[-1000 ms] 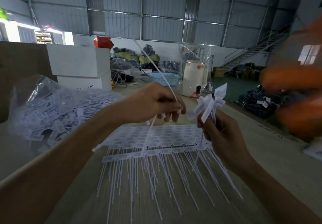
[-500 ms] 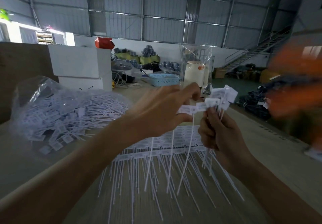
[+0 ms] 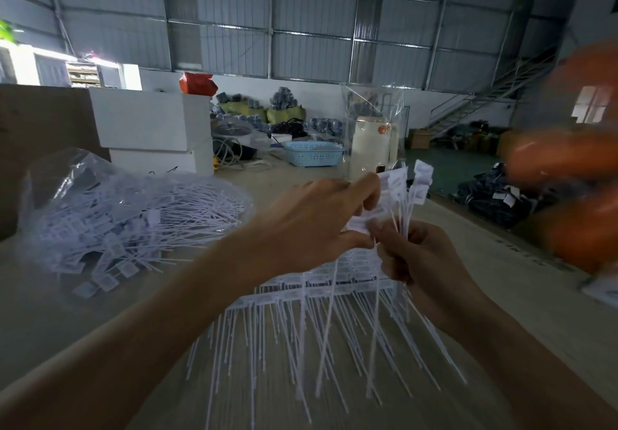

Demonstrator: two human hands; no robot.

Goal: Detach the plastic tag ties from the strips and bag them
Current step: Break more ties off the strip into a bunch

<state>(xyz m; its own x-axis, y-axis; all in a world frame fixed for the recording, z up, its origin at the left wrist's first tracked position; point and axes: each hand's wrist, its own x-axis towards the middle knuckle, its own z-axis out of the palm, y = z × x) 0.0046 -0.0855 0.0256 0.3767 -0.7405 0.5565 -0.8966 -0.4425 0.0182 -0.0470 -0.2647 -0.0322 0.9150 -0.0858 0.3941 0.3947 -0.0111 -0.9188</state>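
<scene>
My right hand (image 3: pixel 423 255) grips a bunch of loose white tag ties (image 3: pixel 406 192), heads up, tails hanging down. My left hand (image 3: pixel 311 225) pinches the heads of a few ties right against that bunch. Under both hands, strips of attached tag ties (image 3: pixel 311 296) lie on the table, their thin tails fanning toward me. A clear plastic bag (image 3: pixel 110 215) full of detached ties lies on the table to the left.
White boxes (image 3: pixel 150 128) stand behind the bag. A blue basket (image 3: pixel 312 153) and a cream canister in a clear bag (image 3: pixel 371 143) sit at the table's far end. Blurred orange shapes (image 3: pixel 568 175) fill the right edge. The table's edge (image 3: pixel 501 239) runs along the right.
My left hand has moved right, bringing freed ties against the bunch in my right hand. The bunch has grown and both hands now touch.
</scene>
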